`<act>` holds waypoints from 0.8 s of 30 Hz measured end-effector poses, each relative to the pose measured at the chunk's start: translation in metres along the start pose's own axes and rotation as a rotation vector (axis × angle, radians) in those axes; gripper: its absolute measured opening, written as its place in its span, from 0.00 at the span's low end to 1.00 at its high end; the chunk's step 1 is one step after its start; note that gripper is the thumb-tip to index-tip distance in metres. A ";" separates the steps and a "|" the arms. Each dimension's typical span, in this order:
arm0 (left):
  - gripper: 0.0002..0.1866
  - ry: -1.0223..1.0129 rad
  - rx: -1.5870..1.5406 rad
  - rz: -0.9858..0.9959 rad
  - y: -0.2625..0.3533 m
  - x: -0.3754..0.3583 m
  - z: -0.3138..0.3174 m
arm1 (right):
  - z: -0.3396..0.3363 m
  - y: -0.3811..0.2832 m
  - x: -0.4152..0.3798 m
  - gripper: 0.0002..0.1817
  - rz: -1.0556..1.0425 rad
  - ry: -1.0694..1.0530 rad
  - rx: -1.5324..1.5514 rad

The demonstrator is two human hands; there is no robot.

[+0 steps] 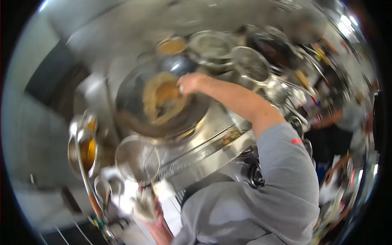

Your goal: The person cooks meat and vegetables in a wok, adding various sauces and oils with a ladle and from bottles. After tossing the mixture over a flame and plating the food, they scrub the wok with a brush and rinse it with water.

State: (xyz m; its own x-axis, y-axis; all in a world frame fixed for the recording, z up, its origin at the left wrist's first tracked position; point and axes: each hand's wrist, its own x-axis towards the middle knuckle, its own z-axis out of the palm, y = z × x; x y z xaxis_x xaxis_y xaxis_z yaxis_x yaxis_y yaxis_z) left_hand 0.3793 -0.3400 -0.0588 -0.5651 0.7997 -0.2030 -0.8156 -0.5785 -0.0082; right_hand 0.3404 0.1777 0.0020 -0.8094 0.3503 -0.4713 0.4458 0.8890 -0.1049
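A large dark wok (130, 102) holds a ring of pale, foamy liquid (152, 92) with brownish matter in it. Over the wok's right side is my right hand (191, 83), fingers curled together beside a dark rounded bowl (177, 65); whether it grips anything is blurred. Low in the view, my left hand (155, 214) is wrapped round a whitish cloth (143, 206). Just above the cloth sits a round mesh strainer (137, 159).
Behind the wok are a pan of orange liquid (171, 46) and a round pot (212, 47). A strainer (251, 64) lies to their right. A metal pot (83, 157) with a ladle stands at left. Other people work at far right.
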 end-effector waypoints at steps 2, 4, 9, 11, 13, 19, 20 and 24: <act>0.41 -0.016 0.198 -0.138 -0.004 0.011 -0.016 | 0.013 -0.033 0.025 0.38 0.058 0.170 0.216; 0.46 -0.001 0.410 -0.289 -0.012 0.016 -0.006 | 0.029 -0.059 0.001 0.39 0.104 0.140 0.424; 0.47 0.191 0.628 -0.410 -0.013 -0.003 -0.001 | 0.032 0.030 -0.017 0.37 -0.271 0.057 0.030; 0.42 0.276 0.525 -0.410 -0.019 0.005 -0.008 | -0.008 -0.005 -0.008 0.36 0.033 -0.059 0.028; 0.35 0.199 0.577 -0.412 -0.026 0.024 -0.005 | 0.033 -0.010 0.041 0.29 -0.040 0.512 0.138; 0.31 0.317 0.852 -0.172 -0.026 0.028 0.009 | 0.041 -0.027 0.014 0.34 -0.109 0.253 0.260; 0.30 0.309 0.804 -0.236 -0.026 0.030 0.008 | 0.032 -0.021 0.019 0.33 -0.082 0.195 0.280; 0.26 0.348 0.751 -0.443 -0.046 0.068 0.016 | 0.031 -0.069 0.013 0.40 0.023 0.097 0.728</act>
State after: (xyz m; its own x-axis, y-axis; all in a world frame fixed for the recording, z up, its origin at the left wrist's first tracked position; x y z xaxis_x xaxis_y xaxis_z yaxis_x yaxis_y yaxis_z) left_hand 0.3766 -0.2570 -0.0569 -0.2142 0.7592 -0.6146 -0.8827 0.1191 0.4547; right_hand 0.3116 0.1114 -0.0242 -0.8117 0.4212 -0.4046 0.5771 0.4715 -0.6668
